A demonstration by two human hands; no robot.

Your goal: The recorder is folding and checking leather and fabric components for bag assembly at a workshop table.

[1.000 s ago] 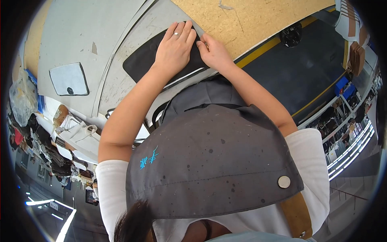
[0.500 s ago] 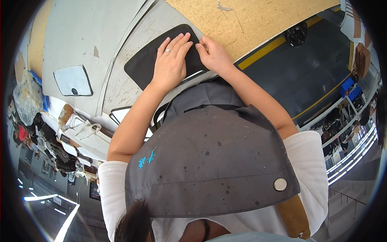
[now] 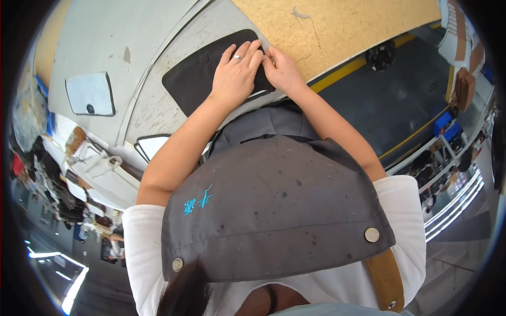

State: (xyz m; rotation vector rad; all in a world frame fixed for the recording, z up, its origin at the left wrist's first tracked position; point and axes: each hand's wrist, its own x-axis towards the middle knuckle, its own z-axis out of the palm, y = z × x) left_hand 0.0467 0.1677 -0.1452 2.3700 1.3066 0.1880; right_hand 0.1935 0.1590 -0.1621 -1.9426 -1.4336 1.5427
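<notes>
A flat black panel (image 3: 192,76) with rounded corners, leather-like in look, lies on the grey worktop (image 3: 158,108). It carries a faint round mark near its upper middle. Across its right part rests my left hand (image 3: 235,73), fingers stretched out and a ring on one of them. Right beside those fingertips, at the panel's right edge, my right hand (image 3: 283,72) is closed with its fingers curled in. What sits between its thumb and fingers is hidden. A white strip shows along the panel's near edge, below the hands.
A pale panel with dark edging (image 3: 90,94) lies farther left on the worktop. Another dark-edged white piece (image 3: 153,146) is by my left forearm. Chipboard (image 3: 337,23) covers the far right; a black bag-like bundle (image 3: 380,55) stands on the floor beyond its edge.
My left hand has slid right across the black panel, closer to my right hand, uncovering the round mark. The right hand stays at the edge. The view has shifted slightly.
</notes>
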